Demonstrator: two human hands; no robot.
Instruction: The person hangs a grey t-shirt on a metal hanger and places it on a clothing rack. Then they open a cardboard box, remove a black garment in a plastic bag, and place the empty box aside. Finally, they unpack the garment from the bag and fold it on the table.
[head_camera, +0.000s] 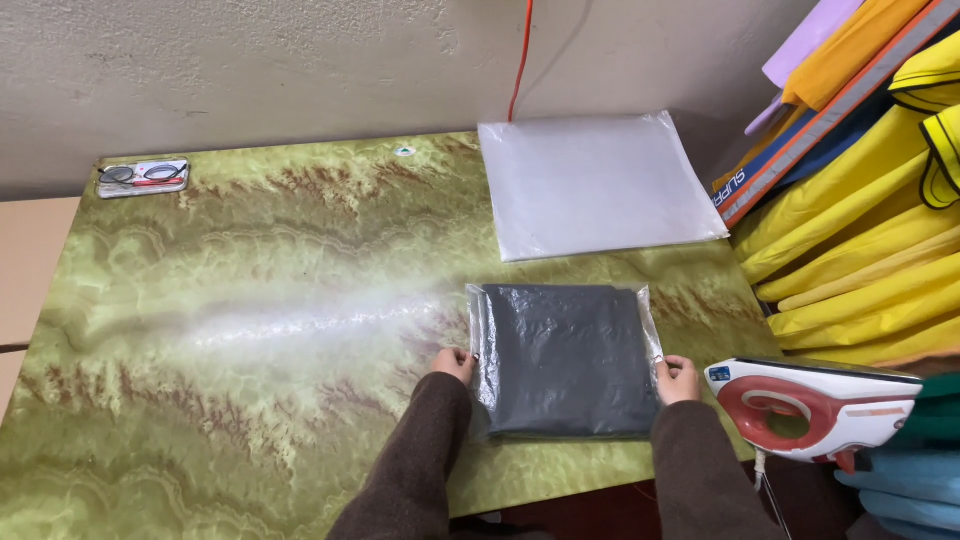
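Observation:
A dark grey folded garment in a clear plastic bag (562, 358) lies flat near the front right of the green marbled table (250, 320). My left hand (455, 362) pinches the bag's left edge. My right hand (679, 379) pinches its right edge. Both arms wear dark brown sleeves.
A stack of empty clear plastic bags (595, 182) lies at the back right of the table. A red and white iron (815, 408) sits just right of my right hand. Folded yellow garments (860, 250) pile up at the right. A small tin with scissors (143, 177) is back left. An orange cord (521, 55) hangs on the wall.

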